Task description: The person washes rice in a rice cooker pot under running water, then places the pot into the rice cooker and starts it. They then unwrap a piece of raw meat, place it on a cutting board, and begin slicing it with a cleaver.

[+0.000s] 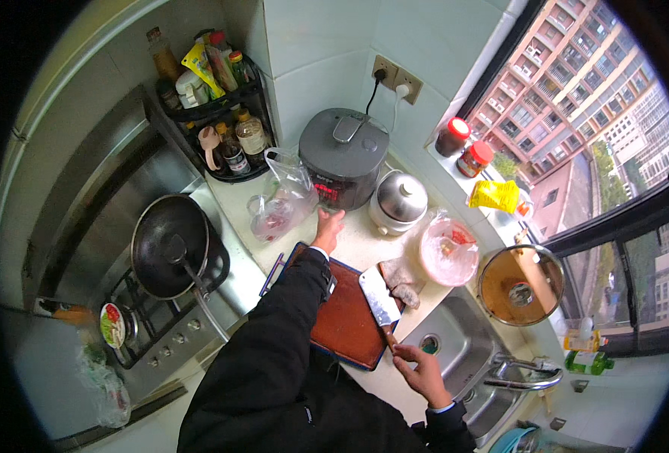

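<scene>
My left hand [328, 229] reaches past the far edge of a brown cutting board [348, 317], just in front of a dark grey electric cooker [343, 153]. Its fingers are partly spread, with no object visible in them. A clear plastic bag [283, 206] with reddish contents stands left of that hand. My right hand [422, 374] has its thumb and fingers at the wooden handle of a cleaver [381, 297], whose wet blade lies over the board's right side. Beside the blade are a greyish cloth [400, 272] and a brownish lump [407, 295] that I cannot identify.
A wok [170, 246] with a ladle and a plate of cut food [112, 325] are on the stove at left. A small lidded pot [399, 201] and a pink bag-lined bowl [449, 249] stand behind the sink [453, 328]. A glass lid [520, 286] leans near the window.
</scene>
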Available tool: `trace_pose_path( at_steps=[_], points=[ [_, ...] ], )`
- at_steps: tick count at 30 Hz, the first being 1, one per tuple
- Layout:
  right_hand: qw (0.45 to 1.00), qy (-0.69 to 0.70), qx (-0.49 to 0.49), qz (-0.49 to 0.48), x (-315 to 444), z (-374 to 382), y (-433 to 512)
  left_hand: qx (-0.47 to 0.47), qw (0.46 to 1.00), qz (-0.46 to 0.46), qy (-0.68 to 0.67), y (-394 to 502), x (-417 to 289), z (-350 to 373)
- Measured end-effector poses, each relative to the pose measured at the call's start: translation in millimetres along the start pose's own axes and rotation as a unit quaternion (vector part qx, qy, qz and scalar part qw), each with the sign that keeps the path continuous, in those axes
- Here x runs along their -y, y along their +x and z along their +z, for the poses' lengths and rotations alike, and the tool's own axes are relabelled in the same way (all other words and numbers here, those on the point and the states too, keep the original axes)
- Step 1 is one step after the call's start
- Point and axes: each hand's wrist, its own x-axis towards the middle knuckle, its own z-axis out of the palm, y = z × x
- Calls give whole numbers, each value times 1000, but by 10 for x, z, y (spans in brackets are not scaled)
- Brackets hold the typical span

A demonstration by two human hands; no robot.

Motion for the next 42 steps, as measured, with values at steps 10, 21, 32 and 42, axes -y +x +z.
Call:
trace_pose_path(
  at_steps=[10,21,32,42],
  points=[
    [999,-42,16,-13,208,130,375,-69,991,110,-22,409,105,141],
    [997,-69,31,-33,232,238,551,4,993,98,-58,258,57,243],
    [998,-43,9,-35,284,333,547,-142,973,115,143,106,-411,-408],
    [998,-56,18,18,215,183,331,-202,934,228,188,430,-462,-504]
  ],
)
